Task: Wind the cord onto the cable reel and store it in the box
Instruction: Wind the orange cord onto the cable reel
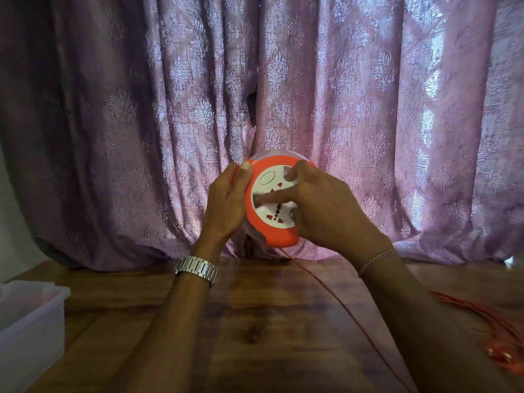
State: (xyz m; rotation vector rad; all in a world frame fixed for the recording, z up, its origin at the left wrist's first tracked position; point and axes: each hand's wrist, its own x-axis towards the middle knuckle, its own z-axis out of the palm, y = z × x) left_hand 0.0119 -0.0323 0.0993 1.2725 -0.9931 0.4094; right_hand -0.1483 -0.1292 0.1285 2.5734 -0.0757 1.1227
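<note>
- Round orange plastic cable reel with a white socket face (272, 204) is held up off the table between both hands, socket face turned toward the camera, in front of the curtain
- Left hand (226, 204) grips the reel's left rim: fingers curled round the edge and out of sight behind it, thumb laid over the orange front, thumbnail at the top of the rim
- Right hand (323, 205) sits on the white face from the right, fingers bent; one fingertip (262, 199) presses near the middle of the face, another rests higher up toward the top edge. Blurred, so whether it pinches a knob or only presses I cannot tell
- Thin orange cord (337, 300) leaves the reel's lower edge just below the right hand, runs down under the right forearm and out at the bottom edge of the view
- More of the cord lies in a loose bundle on the table, well to the right of the right forearm; its far end is blurred
- Translucent white plastic box (31, 316) stands on the table well to the left of the left forearm, open side up, partly cut by the frame edge
- Silver metal link watch (197, 268) on the left wrist; thin beaded bracelet (375, 259) on the right wrist
- Dark brown wooden table (255, 321) under both forearms; mauve patterned curtain (368, 95) hangs behind the hands, its hem resting on the table
</note>
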